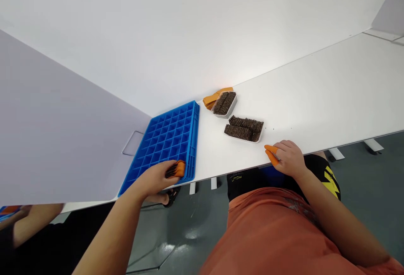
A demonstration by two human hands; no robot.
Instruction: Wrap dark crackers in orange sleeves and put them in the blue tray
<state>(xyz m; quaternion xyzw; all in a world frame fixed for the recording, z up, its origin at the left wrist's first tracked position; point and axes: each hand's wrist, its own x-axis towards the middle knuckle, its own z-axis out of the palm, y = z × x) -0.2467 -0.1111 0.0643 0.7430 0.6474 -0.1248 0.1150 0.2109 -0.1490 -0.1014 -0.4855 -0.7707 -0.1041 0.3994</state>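
Observation:
My left hand [158, 177] wears orange finger cots and pinches a small stack of dark flat pieces over the near right corner of a blue grid tray [164, 140] with many square cells. At the table's front edge rests my right hand [285, 157], also with orange finger cots, fingers curled and a thin dark item at the fingertips that I cannot make out. Just beyond it stands a white tray [244, 129] filled with rows of dark flat pieces. A second white tray [225, 103] of the same pieces lies farther back.
Orange finger cots [214, 96] are piled behind the far tray. A grey partition panel [57, 140] stands on the left, and another person's arm [28, 220] shows beneath it. The white table [331, 94] stretches to the right.

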